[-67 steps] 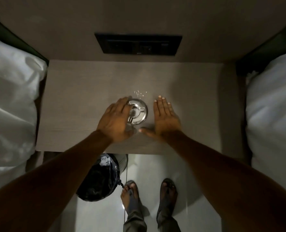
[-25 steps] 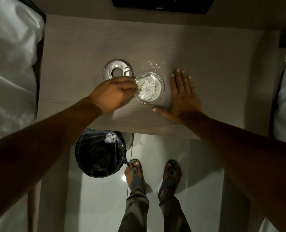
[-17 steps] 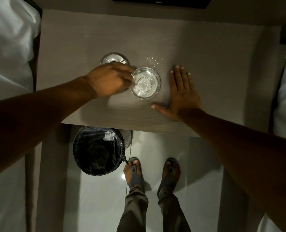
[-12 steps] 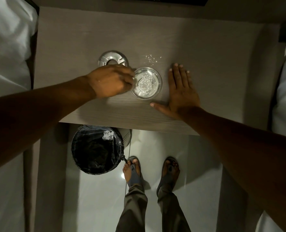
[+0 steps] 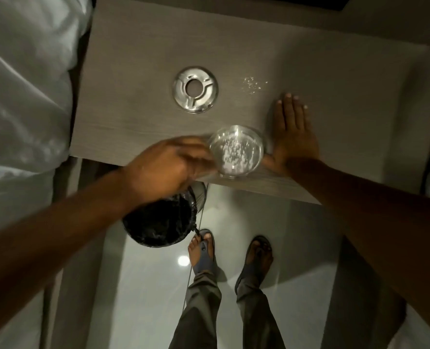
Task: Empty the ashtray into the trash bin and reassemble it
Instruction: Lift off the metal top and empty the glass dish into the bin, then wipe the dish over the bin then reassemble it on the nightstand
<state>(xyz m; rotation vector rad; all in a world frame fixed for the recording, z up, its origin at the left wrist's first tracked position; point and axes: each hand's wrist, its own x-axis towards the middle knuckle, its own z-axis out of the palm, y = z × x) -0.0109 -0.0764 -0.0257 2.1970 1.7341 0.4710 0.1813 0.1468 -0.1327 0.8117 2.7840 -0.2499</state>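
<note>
My left hand [image 5: 166, 167] grips the left rim of the shiny ashtray bowl [image 5: 236, 151], which holds white ash grains and hangs over the front edge of the nightstand [image 5: 138, 71]. The metal ashtray lid [image 5: 195, 89], a ring with a round hole, lies flat on the tabletop farther back. My right hand [image 5: 293, 137] rests flat and open on the tabletop, just right of the bowl. The black-lined trash bin [image 5: 161, 222] stands on the floor below the table's front edge, partly hidden by my left forearm.
A scatter of white grains [image 5: 255, 84] lies on the tabletop behind my right hand. White bedding [image 5: 25, 84] flanks the table on the left, and more shows at the right edge. My feet in sandals [image 5: 203, 250] stand on the glossy floor right of the bin.
My left hand has taken the bowl by its rim and pulled it toward me to the table's front edge. The lid stays where it was set down. My right hand has not moved.
</note>
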